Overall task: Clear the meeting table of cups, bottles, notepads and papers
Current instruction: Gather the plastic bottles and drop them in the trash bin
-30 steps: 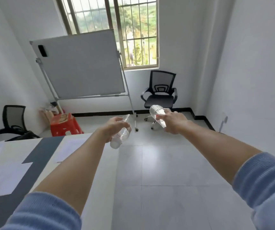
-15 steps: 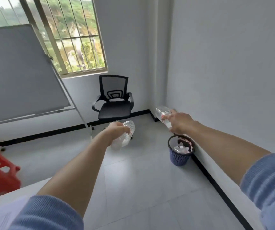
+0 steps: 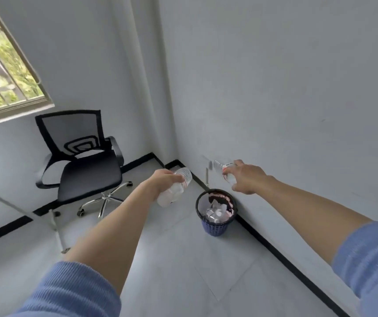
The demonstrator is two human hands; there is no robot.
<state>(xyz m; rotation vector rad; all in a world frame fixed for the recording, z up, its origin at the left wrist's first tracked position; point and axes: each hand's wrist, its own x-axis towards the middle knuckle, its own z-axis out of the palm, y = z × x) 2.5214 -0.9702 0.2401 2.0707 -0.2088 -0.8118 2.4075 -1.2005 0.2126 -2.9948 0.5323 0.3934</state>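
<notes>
My left hand (image 3: 163, 181) grips a clear plastic bottle (image 3: 176, 191), held above the floor to the left of a blue waste basket (image 3: 215, 226). My right hand (image 3: 246, 179) grips a second clear bottle (image 3: 223, 168), held just above and slightly right of the basket, close to the wall. The basket stands on the floor against the right wall and holds crumpled clear plastic and white waste. The meeting table is out of view.
A black mesh office chair (image 3: 85, 165) on castors stands at the left below the window (image 3: 3, 72). A whiteboard stand leg (image 3: 56, 227) reaches the floor at lower left. White walls meet in a corner behind the basket; grey floor tiles lie in front.
The view has swung right, away from the table and whiteboard toward the corner. The basket has come into view and closer, and both hands with their bottles now sit near it.
</notes>
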